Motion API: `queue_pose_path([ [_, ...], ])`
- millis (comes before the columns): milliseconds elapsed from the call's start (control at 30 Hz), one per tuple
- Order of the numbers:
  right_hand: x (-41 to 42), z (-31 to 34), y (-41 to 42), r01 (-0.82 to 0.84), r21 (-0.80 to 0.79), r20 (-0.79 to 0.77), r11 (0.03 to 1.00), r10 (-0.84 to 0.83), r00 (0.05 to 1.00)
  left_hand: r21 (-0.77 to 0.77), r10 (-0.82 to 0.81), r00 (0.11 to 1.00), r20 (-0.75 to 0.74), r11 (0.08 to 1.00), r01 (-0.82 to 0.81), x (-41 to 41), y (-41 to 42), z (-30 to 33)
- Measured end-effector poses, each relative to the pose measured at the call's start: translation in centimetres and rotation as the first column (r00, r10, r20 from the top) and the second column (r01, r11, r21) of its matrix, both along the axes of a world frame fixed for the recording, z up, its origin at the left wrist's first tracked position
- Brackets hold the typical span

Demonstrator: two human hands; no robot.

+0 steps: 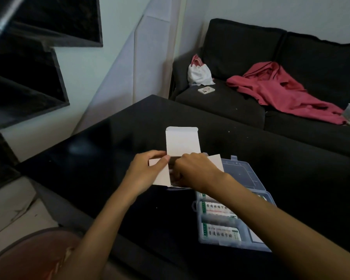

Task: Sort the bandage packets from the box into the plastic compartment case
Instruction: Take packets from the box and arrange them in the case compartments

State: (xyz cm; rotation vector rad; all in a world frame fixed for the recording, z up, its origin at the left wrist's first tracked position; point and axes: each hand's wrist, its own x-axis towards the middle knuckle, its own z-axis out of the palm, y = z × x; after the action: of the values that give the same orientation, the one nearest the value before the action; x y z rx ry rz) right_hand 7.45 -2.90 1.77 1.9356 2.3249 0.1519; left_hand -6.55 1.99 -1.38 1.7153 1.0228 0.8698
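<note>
- White carton box sits on the black tabletop, top flap standing open, side flaps splayed out.
- Left hand grips the box's left flap and wall, thumb pinched over the flap edge. That's my brace.
- Right hand is curled down into the box mouth. Fingertips are hidden inside, so I cannot tell if it has a packet pinched yet.
- Clear plastic compartment case lies just right of the box and nearer me, lid folded open behind it. Right forearm crosses over it.
- Bandage packets with green print already fill at least three left-side compartments. A white item shows in a right-side slot; can't read it.
- Box contents not visible, so I judge the sort is partway through, with the remaining count unknown.
- Handling guess: packets are light, thin paper wrappers, flexible, probably slick against each other. Pinch by the short edge, a small stack at a time, and don't crush them.
- Carton is thin card and will skid or collapse if squeezed, so hold it by the wall, not the flap.
- Risk: the forearm could drag the case lid on the way out.
</note>
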Motion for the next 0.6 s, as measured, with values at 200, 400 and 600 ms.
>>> queue_pose_path([
  [200, 0.3, -0.1, 0.2, 0.011, -0.055, -0.097, 0.998, -0.016, 0.995, -0.045, 0.012, 0.999, 0.032, 0.999, -0.011, 0.2, -0.1, 0.2],
  [400, 0.2, 0.1, 0.4, -0.011, -0.049, -0.054, 0.999, 0.008, 0.999, -0.387, -0.059, 0.995, 0.086, 0.918, 0.088, -0.4, 0.1, 1.0],
  [600, 2.0, 1.1, -0.3, -0.087, 0.08, -0.067, 0.993, 0.093, 0.993, -0.443, -0.017, 0.968, 0.252, 0.887, 0.131, -0.8, 0.2, 0.7],
])
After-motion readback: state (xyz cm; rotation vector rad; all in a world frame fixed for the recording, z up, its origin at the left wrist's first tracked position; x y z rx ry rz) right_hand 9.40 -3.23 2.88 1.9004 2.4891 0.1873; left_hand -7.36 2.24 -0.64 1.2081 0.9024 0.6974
